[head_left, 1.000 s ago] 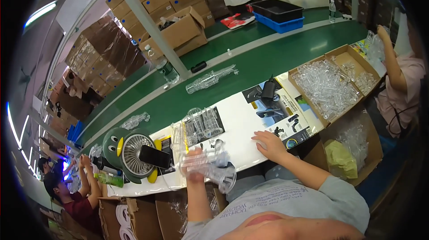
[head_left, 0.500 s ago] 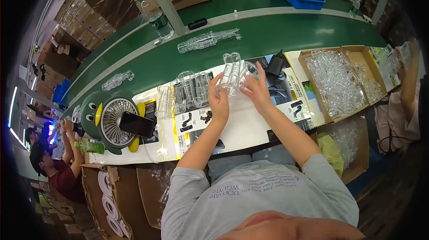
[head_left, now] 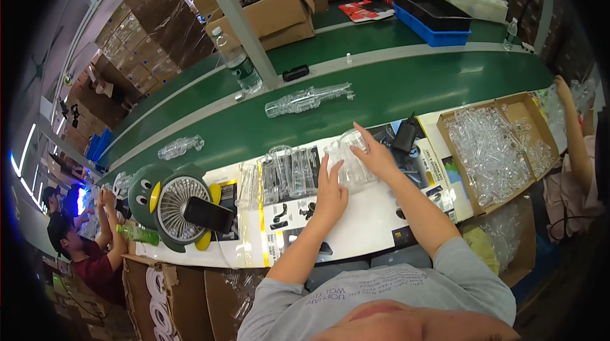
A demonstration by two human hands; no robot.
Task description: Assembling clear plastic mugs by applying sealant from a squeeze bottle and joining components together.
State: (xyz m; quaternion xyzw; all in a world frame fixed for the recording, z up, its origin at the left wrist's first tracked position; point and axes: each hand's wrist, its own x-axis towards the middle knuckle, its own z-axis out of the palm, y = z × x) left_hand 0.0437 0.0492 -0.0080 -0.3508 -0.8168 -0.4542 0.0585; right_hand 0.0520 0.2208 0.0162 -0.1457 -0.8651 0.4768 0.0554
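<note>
Both hands rest on a clear plastic tray (head_left: 348,160) that lies on the white counter (head_left: 368,226), at its far edge just beside the green conveyor belt (head_left: 394,90). The left hand (head_left: 332,191) lies flat with fingers spread, its fingertips on the near-left side of the tray. The right hand (head_left: 375,153) is likewise spread, its palm down over the tray's right side and one finger reaching toward the belt. Neither hand seems to pinch the tray, though the clear plastic makes the contact hard to read.

Just left of the tray, a row of clear moulded shells (head_left: 283,172) lies on printed sheets. Further left stands a green desk fan shaped like a penguin (head_left: 168,201), with a dark phone (head_left: 208,215) leaning against its grille. A green bottle (head_left: 138,234) lies near the fan's foot.

To the right, an open cardboard box (head_left: 489,150) holds a heap of clear plastic pieces, and a small black device (head_left: 405,137) sits between it and the tray. On the belt lie two clear blister packs, one long (head_left: 308,99) and one smaller (head_left: 181,147), well apart. Beyond the belt, a water bottle (head_left: 238,61) stands by a metal post, and a blue bin (head_left: 432,20) sits further right.

Other people work at the left and right edges.
</note>
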